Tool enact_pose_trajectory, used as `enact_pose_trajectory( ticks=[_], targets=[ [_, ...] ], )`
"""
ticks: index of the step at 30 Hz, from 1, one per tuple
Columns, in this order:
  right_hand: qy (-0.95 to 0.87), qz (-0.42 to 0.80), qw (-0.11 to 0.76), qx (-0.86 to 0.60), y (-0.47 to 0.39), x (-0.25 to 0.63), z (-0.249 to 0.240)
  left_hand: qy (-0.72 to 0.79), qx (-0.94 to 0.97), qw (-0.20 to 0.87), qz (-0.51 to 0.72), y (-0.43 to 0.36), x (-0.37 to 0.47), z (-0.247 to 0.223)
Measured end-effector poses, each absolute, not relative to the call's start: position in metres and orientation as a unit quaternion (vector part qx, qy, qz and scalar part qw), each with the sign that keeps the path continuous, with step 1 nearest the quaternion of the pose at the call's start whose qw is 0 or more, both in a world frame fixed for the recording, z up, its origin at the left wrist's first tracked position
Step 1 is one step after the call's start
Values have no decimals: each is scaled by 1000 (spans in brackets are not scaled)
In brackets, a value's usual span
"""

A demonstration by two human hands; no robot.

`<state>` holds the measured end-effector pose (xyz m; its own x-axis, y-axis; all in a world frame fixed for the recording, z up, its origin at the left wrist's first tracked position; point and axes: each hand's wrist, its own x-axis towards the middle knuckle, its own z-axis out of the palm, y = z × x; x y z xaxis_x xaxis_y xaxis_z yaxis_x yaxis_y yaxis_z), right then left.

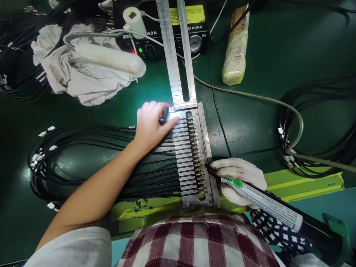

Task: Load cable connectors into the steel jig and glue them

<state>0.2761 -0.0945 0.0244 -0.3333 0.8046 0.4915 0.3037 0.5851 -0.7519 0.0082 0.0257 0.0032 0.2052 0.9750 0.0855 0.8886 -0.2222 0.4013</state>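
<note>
My bare left hand (pixel 150 124) closes on the upper left end of a metal fixture (pixel 183 148). Its fingers curl by a small dark block (pixel 165 115), and the thumb presses on the plate. Several thin black cables (pixel 155 170) lie side by side across the fixture, their stripped, coppery ends (pixel 198 167) in a row along its slot. In a white glove, my right hand (pixel 241 178) grips a marker-like pen (pixel 261 202) with a white label and a green sticker. The pen's tip is at the row of cable ends, around its lower middle; contact cannot be made out.
Behind the fixture stands a black control box (pixel 155 44) with a gauge. A white lamp (pixel 111 59) lies over a crumpled cloth (pixel 89 85). Cable coils (pixel 289 155) lie at both sides. A plastic-wrapped block (pixel 236 55) and a grey hose (pixel 250 92) are at the right.
</note>
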Motion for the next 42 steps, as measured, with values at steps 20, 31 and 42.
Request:
enact_pose_trajectory(
  ticks=[20, 31, 42],
  targets=[
    [-783, 274, 431, -353, -110, 282, 21, 610, 762, 138, 166, 26, 9, 4],
    [-776, 278, 435, -361, -106, 279, 23, 609, 764, 132, 167, 25, 8, 3],
    [-782, 275, 432, -356, -106, 279, 25, 607, 764, 134, 171, 25, 9, 4]
  ],
)
